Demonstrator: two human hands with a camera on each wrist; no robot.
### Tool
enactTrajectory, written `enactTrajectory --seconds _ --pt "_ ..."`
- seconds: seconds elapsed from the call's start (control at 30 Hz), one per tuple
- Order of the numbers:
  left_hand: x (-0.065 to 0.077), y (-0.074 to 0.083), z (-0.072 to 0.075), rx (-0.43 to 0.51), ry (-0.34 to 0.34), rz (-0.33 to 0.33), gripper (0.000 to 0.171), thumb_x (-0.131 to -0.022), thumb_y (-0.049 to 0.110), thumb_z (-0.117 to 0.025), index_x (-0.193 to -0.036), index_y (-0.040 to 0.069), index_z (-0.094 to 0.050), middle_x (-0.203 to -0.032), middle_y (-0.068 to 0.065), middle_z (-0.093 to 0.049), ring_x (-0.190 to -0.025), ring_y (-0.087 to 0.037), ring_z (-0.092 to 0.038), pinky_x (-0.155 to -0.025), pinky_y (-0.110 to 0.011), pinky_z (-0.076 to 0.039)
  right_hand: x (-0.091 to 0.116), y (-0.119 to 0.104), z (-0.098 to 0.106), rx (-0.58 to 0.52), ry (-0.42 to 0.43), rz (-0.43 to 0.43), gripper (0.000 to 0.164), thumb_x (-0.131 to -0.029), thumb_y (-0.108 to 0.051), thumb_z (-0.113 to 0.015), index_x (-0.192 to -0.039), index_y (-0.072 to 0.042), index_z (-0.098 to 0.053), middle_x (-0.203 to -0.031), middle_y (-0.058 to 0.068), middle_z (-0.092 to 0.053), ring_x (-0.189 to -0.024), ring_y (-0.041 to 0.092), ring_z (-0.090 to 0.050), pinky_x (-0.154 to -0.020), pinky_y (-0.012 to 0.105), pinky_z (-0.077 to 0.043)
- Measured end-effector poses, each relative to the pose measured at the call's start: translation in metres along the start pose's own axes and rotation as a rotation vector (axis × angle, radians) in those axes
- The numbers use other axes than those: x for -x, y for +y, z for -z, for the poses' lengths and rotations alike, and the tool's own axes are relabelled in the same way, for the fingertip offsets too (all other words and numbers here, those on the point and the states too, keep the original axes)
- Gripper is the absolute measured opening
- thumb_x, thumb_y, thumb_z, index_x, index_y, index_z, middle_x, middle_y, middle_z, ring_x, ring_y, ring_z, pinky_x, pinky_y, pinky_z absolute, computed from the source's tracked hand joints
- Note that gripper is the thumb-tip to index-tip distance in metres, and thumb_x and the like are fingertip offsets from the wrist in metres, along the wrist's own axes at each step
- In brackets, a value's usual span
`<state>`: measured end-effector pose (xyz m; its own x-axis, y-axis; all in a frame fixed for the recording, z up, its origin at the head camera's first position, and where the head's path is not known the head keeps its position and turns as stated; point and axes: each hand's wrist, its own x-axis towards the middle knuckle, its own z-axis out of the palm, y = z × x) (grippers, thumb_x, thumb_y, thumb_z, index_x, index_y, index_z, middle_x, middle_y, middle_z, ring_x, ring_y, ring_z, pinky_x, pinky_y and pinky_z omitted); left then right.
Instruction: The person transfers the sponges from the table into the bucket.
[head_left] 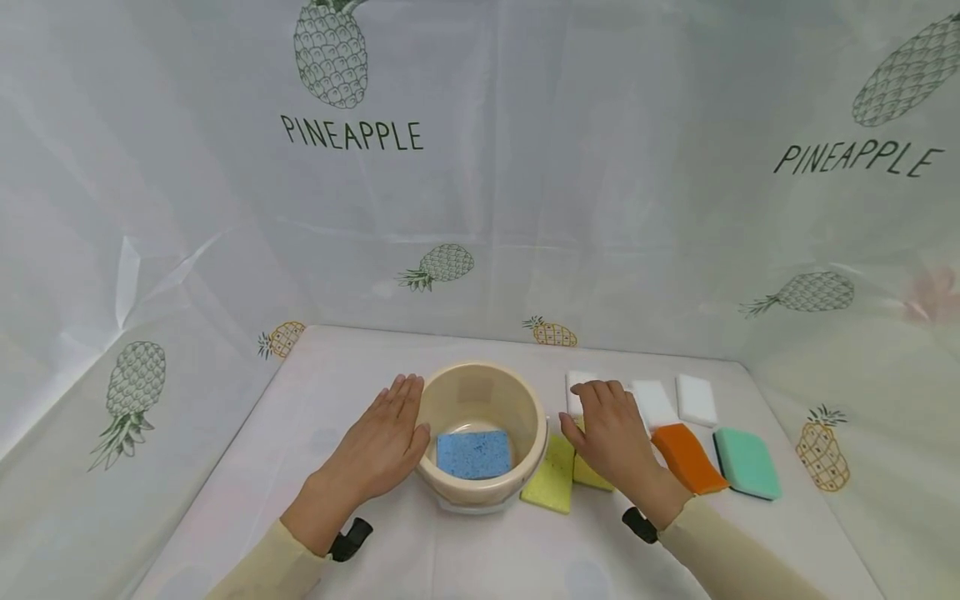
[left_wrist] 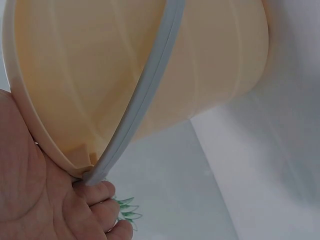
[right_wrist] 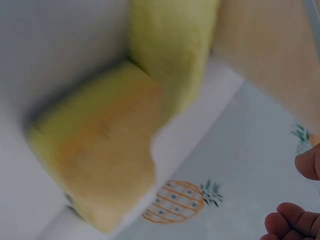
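Note:
A cream bucket (head_left: 480,492) stands on the table with a blue sponge (head_left: 474,454) lying flat inside it. My left hand (head_left: 382,437) lies against the bucket's left rim with its fingers straight. In the left wrist view the palm touches the rim near the end of the grey handle (left_wrist: 142,92), which hangs down the bucket's side. To the right of the bucket, my right hand (head_left: 615,433) hovers with loosely bent fingers and holds nothing. Beneath and beside it are a yellow-green sponge (head_left: 551,475) and a second yellow sponge (head_left: 592,477), partly hidden by the hand.
Right of the right hand lie an orange sponge (head_left: 688,458) and a mint-green sponge (head_left: 747,464) with a dark underside. Behind them are white sponges (head_left: 655,406), one partly covered by the hand. A pineapple-print sheet (head_left: 600,208) surrounds the table (head_left: 360,367).

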<state>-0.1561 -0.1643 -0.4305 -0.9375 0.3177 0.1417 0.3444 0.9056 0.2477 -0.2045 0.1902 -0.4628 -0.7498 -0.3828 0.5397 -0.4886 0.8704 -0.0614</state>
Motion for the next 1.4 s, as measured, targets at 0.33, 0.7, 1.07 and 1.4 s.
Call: enactTrajectory --seconds 0.33,0.7,1.07,1.4 --pt "0.0 -0.001 0.0 0.003 0.006 0.0 0.067 -0.111 0.03 -0.044 -0.163 -0.008 -0.027 -0.169 -0.026 -0.031 -0.16 -0.038 -0.025 -0.13 -0.053 -0.027 0.058 -0.023 -0.03 -0.036 -0.212 0.074 0.063 -0.081 -0.055 -0.086 -0.12 -0.009 -0.064 -0.115 0.006 -0.065 -0.106 0.026 -0.056 -0.09 0.043 -0.053" --pt "0.0 0.0 -0.001 0.015 0.004 0.021 0.067 -0.111 0.03 -0.045 -0.163 -0.008 -0.027 -0.17 -0.024 -0.031 -0.161 -0.038 -0.025 -0.13 -0.053 -0.027 0.077 -0.007 -0.03 0.055 -0.293 0.119 0.071 -0.074 -0.055 -0.092 -0.121 -0.01 -0.062 -0.116 0.004 -0.063 -0.107 0.024 -0.054 -0.086 0.038 -0.046" --pt "0.0 0.0 -0.001 0.021 -0.007 0.019 0.067 -0.111 0.031 -0.044 -0.163 -0.008 -0.026 -0.17 -0.024 -0.03 -0.161 -0.037 -0.025 -0.131 -0.053 -0.026 0.089 0.024 -0.016 0.149 -0.178 0.064 0.047 -0.073 -0.017 -0.082 -0.114 -0.002 -0.063 -0.106 0.011 -0.064 -0.097 0.03 -0.056 -0.077 0.04 -0.046" --pt "0.0 0.001 0.0 0.026 -0.009 0.023 0.067 -0.111 0.03 -0.044 -0.163 -0.007 -0.026 -0.17 -0.024 -0.03 -0.161 -0.037 -0.024 -0.131 -0.053 -0.026 0.091 -0.013 -0.031 0.146 -0.134 -0.051 0.072 -0.075 -0.067 -0.083 -0.099 -0.003 -0.059 -0.087 0.009 -0.053 -0.086 0.03 -0.049 -0.069 0.037 -0.04"
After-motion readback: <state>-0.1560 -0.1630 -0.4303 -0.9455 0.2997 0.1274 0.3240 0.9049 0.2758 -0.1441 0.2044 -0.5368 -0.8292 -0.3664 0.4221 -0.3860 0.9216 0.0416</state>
